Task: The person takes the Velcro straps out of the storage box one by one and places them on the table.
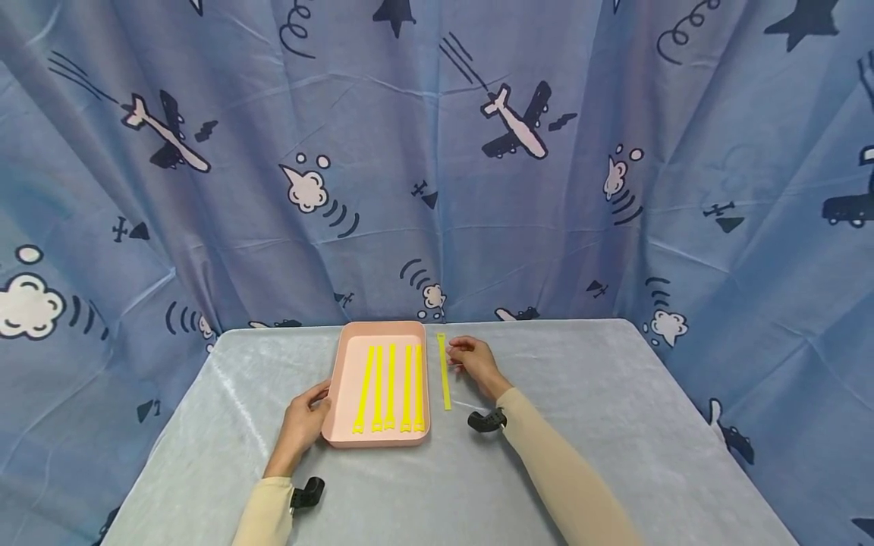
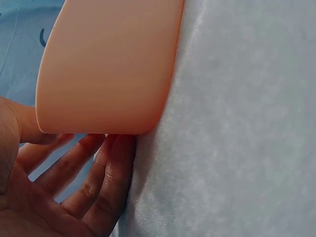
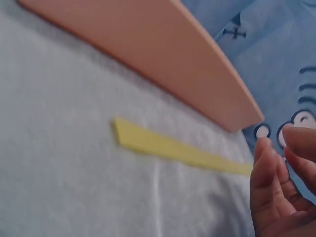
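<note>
One blue curtain (image 1: 382, 250), printed with planes, clouds and stars, hangs behind everything. In front of it is a table (image 1: 601, 364) covered with pale grey cloth. On the cloth lies a shallow pink tray (image 1: 348, 371), its long sides running away from the person.

The left hand (image 1: 300, 425) touches the tray's left side, with fingers fairly straight rather than wrapped around it. The tray hides the fingertips in the left wrist view, so how firmly they press cannot be told. Well apart from it, on the other side of the tray, the right hand (image 1: 476, 365) has loosely bent fingers with a gap between thumb and fingertip, and it appears to hold nothing.

Five yellow strips (image 1: 391, 387) lie lengthwise in the tray, roughly side by side; the leftmost slants a little, and the rightmost is close to the right wall. A sixth strip (image 1: 445, 379) lies on the table just outside that wall, its far end next to the right hand's fingertips; whether they touch cannot be told.

Judged by that count, the work looks mostly done: five strips are inside the tray, and only the sixth remains outside, not yet picked up.
</note>
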A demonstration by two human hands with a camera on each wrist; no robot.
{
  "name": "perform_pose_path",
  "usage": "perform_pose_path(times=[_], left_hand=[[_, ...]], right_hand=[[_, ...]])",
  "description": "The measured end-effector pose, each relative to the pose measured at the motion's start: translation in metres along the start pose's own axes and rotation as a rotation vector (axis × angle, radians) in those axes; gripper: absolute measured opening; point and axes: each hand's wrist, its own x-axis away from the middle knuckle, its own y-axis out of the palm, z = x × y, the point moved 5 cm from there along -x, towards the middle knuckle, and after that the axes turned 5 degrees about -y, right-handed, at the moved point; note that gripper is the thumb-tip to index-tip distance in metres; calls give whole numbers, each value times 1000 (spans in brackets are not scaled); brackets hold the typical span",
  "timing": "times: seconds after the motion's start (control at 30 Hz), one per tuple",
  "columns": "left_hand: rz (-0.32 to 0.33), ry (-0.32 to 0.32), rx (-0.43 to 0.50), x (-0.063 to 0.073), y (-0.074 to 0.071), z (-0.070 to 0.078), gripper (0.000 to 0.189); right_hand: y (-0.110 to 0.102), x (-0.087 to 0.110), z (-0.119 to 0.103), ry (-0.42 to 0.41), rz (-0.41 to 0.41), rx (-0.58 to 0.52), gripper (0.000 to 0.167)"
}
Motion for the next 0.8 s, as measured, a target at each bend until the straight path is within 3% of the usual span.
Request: perform_pose_path(times=[0.37, 0.8], left_hand=[[-8, -3, -2, 1, 1, -2, 44], [8, 10, 16, 2, 1, -2, 43]], right_hand=[[4, 24, -24, -58, -52, -16, 32], [11, 47, -46, -107, -103, -50, 24]])
